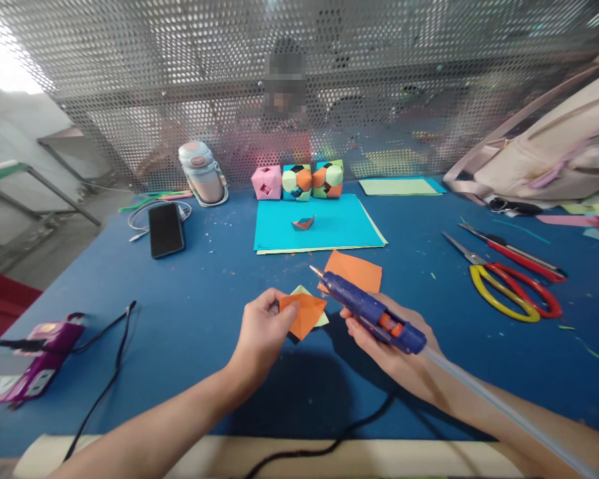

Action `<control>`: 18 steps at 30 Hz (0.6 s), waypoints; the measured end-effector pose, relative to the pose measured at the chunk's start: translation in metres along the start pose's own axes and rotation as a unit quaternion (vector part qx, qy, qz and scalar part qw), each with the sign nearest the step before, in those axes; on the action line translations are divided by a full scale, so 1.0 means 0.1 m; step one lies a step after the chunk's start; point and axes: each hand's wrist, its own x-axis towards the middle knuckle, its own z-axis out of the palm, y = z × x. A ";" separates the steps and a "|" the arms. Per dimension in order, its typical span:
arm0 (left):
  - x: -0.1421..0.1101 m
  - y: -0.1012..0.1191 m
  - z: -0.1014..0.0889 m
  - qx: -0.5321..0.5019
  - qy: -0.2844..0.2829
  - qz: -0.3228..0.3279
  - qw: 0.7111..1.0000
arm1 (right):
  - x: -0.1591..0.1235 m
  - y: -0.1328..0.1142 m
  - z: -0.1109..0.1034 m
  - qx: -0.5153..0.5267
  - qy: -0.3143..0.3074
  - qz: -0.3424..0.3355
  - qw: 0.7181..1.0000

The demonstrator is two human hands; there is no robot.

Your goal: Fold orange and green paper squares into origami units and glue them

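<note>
My left hand (265, 329) pinches a folded orange paper piece (305, 315), with pale green paper (323, 319) showing behind it. In my right hand (404, 332) lies a blue glue gun (362, 305), its metal tip pointing up and left toward the folded paper but apart from it. A long clear glue stick (499, 402) sticks out of the gun's back end. Just beyond the gun, an orange paper sheet (357, 271) lies on the blue table, partly covered by the gun. The fingers of my right hand are partly hidden under the gun.
Turquoise sheets (279, 229) bear a small folded paper (304, 223); folded paper cubes (297, 182) stand behind. Scissors (509, 286) and a cutter (519, 254) lie right. A phone (166, 229), bottle (202, 174) and purple power strip (44, 362) are left. A black cord (324, 452) crosses the front edge.
</note>
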 end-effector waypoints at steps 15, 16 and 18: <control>0.09 -0.10 -0.01 0.004 -0.020 0.020 1.000 | -0.04 0.07 0.04 -0.088 -0.103 -0.138 0.981; 0.09 -0.10 -0.01 0.001 -0.023 0.021 1.000 | -0.04 0.07 0.04 -0.091 -0.106 -0.134 0.981; 0.08 -0.09 -0.01 0.001 -0.025 0.022 0.999 | -0.04 0.07 0.04 -0.100 -0.112 -0.127 0.981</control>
